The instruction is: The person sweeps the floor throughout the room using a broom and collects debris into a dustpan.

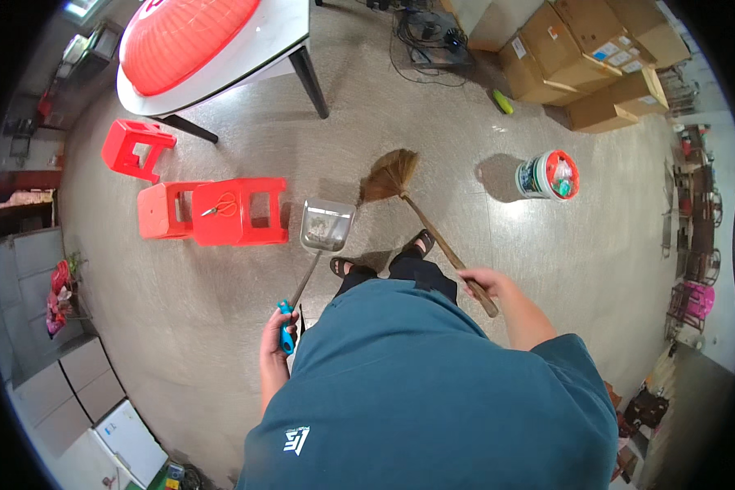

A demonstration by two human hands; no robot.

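From my remote feed I see a teal shirt [433, 392] with a white logo [296, 439]; beyond the shirt, black trousers [434, 278], dark sandals [424, 239].

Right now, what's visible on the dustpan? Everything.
The dustpan has a near-square, shiny, metal-looking pan with rounded corners and raised walls, a thin greyish shaft and a turquoise grip. The left hand holds it by the grip, the pan pointing ahead, between the red stools and the broom, apart from both. Greyish patches show inside; dirt or reflections, can't tell. Floor contact is unclear.
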